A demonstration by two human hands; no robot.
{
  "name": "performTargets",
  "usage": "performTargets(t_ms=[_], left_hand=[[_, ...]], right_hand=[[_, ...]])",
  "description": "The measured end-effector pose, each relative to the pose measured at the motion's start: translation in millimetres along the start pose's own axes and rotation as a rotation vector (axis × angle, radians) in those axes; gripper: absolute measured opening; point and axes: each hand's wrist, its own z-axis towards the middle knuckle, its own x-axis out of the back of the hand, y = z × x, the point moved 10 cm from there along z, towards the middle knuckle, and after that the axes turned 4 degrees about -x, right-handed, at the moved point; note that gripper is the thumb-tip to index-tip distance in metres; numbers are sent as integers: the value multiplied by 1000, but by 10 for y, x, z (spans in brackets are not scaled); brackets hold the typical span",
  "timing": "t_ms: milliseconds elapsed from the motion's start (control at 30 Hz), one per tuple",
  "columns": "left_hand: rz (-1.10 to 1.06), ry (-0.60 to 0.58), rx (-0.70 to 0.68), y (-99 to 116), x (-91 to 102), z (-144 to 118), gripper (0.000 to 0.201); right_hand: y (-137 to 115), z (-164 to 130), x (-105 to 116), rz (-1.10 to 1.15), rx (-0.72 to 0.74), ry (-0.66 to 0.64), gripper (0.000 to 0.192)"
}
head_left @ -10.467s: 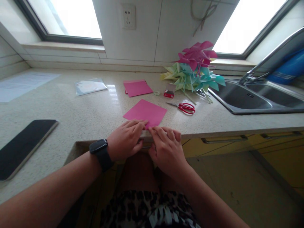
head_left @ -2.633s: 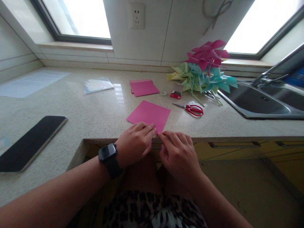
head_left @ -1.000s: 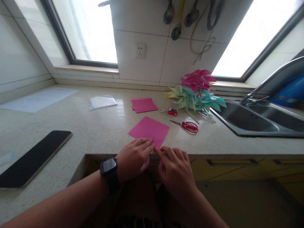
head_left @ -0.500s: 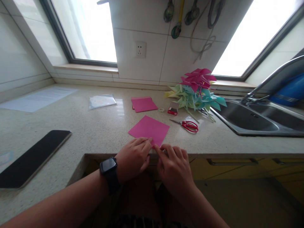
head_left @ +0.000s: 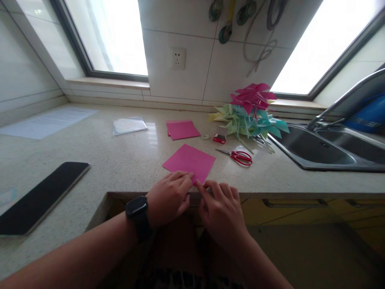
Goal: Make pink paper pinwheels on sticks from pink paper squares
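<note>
A pink sheet of paper (head_left: 188, 158) lies on the counter, one corner pointing at the front edge. My left hand (head_left: 171, 190), with a dark watch (head_left: 137, 207) on its wrist, has its fingers together on the sheet's near left side. At the near corner, my right hand (head_left: 221, 204) is curled, its index fingertip pressing the paper beside the left fingertips. Both thumbs are low at the counter's edge, and the paper under the fingers is partly hidden. Red-handled scissors (head_left: 240, 157) rest to the right of the sheet, their blades pointing left.
Behind the sheet are more pink sheets (head_left: 183, 130), a small roll of tape (head_left: 205, 137) and a red box (head_left: 219, 138). Colourful paper pinwheels (head_left: 251, 108) are piled beside the sink (head_left: 300, 165). A clear packet (head_left: 129, 126), printed paper (head_left: 48, 122) and dark tablet-like slab (head_left: 45, 196) lie left.
The view has tilted down a little, so things shift slightly in the picture. Both hands stay at the near corner of the pink paper, with hardly any movement.
</note>
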Motion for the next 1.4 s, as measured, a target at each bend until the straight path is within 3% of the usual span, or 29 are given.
performTargets(t_ms=[833,1000,1400], left_hand=[[-22,-35,-2,38,-1,3,36],[8,-14,-18,53,3,0,43],[7,-36,-9,41,10,18,36]], right_hand=[[39,124,-87,15,-21,-87,57],[44,152,-102,29,-20,-108,58],[91,128,-14,120,-5,-58,58]])
